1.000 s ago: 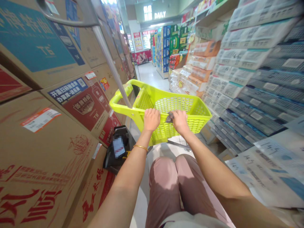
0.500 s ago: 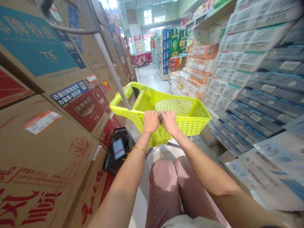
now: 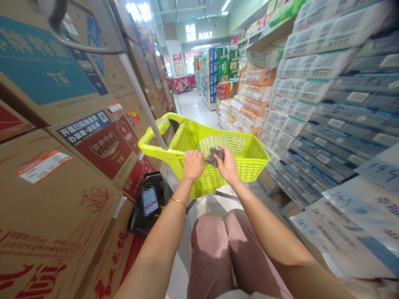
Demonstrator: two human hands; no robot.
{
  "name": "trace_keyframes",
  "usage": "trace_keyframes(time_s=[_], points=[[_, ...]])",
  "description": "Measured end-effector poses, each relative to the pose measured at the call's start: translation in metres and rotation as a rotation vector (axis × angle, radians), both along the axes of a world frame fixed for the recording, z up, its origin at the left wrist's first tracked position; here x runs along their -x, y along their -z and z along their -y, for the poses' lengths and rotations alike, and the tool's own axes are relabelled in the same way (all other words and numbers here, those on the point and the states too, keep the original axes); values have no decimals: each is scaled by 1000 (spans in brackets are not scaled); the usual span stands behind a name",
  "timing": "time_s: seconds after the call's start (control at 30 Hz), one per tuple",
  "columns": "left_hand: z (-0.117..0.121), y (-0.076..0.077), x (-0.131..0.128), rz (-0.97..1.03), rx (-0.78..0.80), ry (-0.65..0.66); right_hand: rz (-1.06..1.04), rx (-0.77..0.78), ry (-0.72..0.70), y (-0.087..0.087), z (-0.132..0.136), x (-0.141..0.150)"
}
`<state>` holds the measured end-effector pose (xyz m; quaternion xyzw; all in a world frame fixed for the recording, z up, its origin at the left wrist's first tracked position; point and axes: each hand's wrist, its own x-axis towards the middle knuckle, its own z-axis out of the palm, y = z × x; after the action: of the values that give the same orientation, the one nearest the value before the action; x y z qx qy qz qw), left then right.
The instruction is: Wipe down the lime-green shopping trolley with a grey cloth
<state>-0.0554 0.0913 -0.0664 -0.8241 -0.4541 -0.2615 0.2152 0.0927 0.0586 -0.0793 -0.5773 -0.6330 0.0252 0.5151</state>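
Note:
A lime-green shopping basket (image 3: 249, 165) with pierced sides stands in front of my knees. My left hand (image 3: 193, 165) is closed over its near rim, knuckles up. Just to the right, my right hand (image 3: 228, 166) pinches a crumpled grey-brown cloth (image 3: 215, 156) against the same rim. Part of the cloth is hidden by my fingers. The basket's looped handle end (image 3: 149, 143) points left, and a grey metal pole (image 3: 141, 91) rises past it.
Stacked cartons (image 3: 46, 195) wall the left side. A black bag (image 3: 149, 207) with a phone-like screen on it stands by them. Packs of wrapped paper goods (image 3: 311, 99) are piled on the right. The aisle floor (image 3: 190, 104) runs ahead to more shelves.
My right hand has shifted a little away from the left and turned, so much more of the cloth shows. My left hand stays on the rim. The view has shifted slightly.

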Motion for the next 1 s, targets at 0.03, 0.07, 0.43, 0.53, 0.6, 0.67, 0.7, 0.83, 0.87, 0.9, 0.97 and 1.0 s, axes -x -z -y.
trace_keyframes(time_s=[0.03,0.07,0.43,0.53,0.6,0.67,0.7,0.83,0.87,0.9,0.97,1.0], points=[[0,0,0,-14,-3,-4,-24,-14,14,-2,-1,7],[1,0,0,-27,-4,-8,-21,-23,23,-2,-2,13],[-1,-1,5,-32,-3,-26,496,-3,-361,7,-3,0],[-2,0,5,-33,-2,-15,543,15,-264,5,-9,2],[-2,0,6,-34,8,-1,573,36,-210,4,-11,3],[-2,0,6,-32,10,5,600,56,-180,2,-13,2],[-1,0,5,-31,7,4,607,65,-173,2,-13,1],[1,-1,2,-17,-9,3,586,91,-156,0,-11,-4],[1,-2,1,-10,-6,8,575,96,-146,1,-10,-6],[1,-1,0,-3,-3,13,563,99,-132,2,-9,-8],[2,-1,0,5,0,19,533,102,-98,6,-6,-14],[2,-1,0,8,-3,18,513,102,-79,9,-4,-18]])
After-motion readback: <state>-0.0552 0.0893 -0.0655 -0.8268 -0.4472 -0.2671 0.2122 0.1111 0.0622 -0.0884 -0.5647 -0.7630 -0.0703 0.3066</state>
